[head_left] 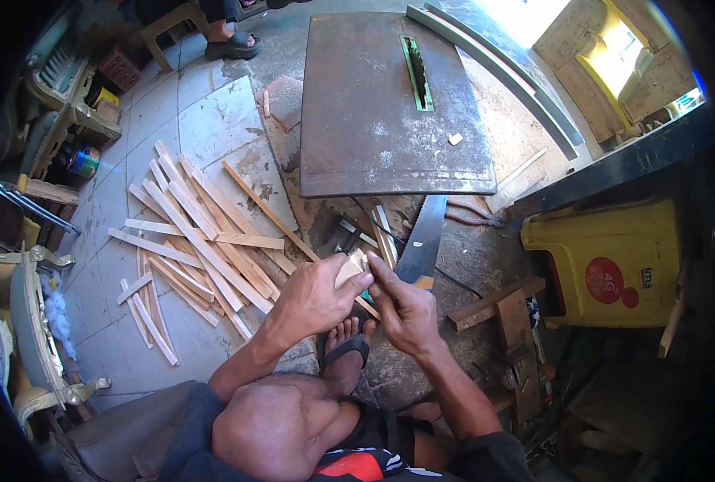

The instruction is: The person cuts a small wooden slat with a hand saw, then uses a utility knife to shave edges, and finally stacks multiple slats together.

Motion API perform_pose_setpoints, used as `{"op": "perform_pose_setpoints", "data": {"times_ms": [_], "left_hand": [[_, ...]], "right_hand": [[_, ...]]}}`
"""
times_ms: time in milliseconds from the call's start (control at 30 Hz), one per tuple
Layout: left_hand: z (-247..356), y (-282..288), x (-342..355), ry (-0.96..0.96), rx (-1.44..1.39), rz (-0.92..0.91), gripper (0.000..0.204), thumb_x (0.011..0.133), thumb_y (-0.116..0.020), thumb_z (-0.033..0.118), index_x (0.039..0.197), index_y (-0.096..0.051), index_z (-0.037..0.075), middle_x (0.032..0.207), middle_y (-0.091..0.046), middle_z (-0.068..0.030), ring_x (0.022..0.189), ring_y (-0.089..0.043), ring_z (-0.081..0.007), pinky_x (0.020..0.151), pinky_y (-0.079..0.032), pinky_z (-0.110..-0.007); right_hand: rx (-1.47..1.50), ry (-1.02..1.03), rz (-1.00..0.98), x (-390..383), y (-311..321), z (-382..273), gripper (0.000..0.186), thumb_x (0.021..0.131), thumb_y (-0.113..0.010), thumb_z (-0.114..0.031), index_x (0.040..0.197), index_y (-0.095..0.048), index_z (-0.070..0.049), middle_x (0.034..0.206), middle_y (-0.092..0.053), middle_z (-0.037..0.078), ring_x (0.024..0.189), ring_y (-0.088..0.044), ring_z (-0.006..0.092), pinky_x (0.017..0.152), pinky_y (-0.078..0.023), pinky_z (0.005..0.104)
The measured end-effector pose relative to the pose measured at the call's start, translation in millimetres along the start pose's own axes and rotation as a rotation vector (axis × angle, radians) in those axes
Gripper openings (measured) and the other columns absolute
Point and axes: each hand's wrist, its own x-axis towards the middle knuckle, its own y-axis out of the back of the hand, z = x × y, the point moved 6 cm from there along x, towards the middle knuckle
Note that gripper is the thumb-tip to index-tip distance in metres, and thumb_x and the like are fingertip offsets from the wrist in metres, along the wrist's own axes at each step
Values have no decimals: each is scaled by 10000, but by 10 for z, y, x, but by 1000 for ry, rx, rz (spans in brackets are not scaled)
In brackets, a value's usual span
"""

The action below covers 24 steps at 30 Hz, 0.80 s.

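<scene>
My left hand [313,291] is closed round a small pale wood block [348,270], holding it up above my foot. My right hand [406,309] meets it from the other side, its thumb and finger pinched at the block's right end. Whatever lies within the right fingers is hidden. Just beyond the hands, a hand saw [426,238] with a dark blade lies on the ground. To the left, thin wooden strips [213,241] are heaped across the tiles.
A metal saw table [357,136] with a blade in a green-edged slot stands ahead, a wood offcut [454,139] on it. Red-handled pliers [476,215] lie beside it. At right are a yellow plastic stool [614,233] and wood pieces [498,305]. Another person's sandalled foot [233,46] shows far left.
</scene>
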Motion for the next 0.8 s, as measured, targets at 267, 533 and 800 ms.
{"op": "perform_pose_setpoints", "data": {"times_ms": [267,533,800], "left_hand": [[57,-10,-5,-28,109,-144,491,969,-650,440,1057,-661,-43,830,-680,-319,861,-678,-512,760,-527,-548],[10,-31,27,47,93,-165,494,980,-629,426,1065,-654,-60,892,-681,-338,923,-674,-513,802,-521,-552],[22,-48,12,-4,34,-264,489,1012,-600,423,1126,-627,-51,929,-671,-340,952,-659,-518,795,-509,-536]], "right_hand": [[-5,18,-304,147,222,-8,573,985,-673,-210,1535,-515,-178,902,-741,205,732,-733,360,654,-550,402],[-79,-59,-110,22,66,-94,507,971,-670,-107,1470,-594,-160,1003,-741,233,776,-747,363,672,-563,383],[-17,-39,-23,-17,-2,4,502,986,-661,-176,1482,-585,-195,824,-728,186,700,-723,361,621,-536,419]]}}
